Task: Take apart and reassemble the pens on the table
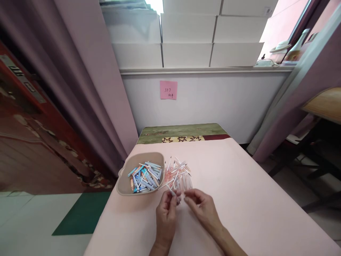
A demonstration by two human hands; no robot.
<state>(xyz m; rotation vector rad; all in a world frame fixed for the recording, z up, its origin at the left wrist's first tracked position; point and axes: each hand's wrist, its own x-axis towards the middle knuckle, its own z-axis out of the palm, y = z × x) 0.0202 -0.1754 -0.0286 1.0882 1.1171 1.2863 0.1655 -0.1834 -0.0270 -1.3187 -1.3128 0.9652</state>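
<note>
My left hand [167,210] pinches a slim white pen-like stick [171,189] between thumb and fingers; it slants up and left toward the basket. Close by on the right, my right hand [203,209] has curled fingers, with thumb and forefinger slightly apart and nothing visible between them. Just beyond both hands lies a loose pile of thin white sticks [176,173], some with dark tips, along with clear and reddish slender pieces. Left of the pile, a beige plastic basket [123,185] holds many blue, lilac, white and orange pen-like pieces [147,177].
A pale pink cover [229,177] lies over the table, whose green patterned far end [183,130] shows. White boxes [189,55] stand on the sill behind. A pink note [168,90] is stuck to the wall. At right is a wooden-topped stool [326,105]; purple curtain [87,71] hangs left.
</note>
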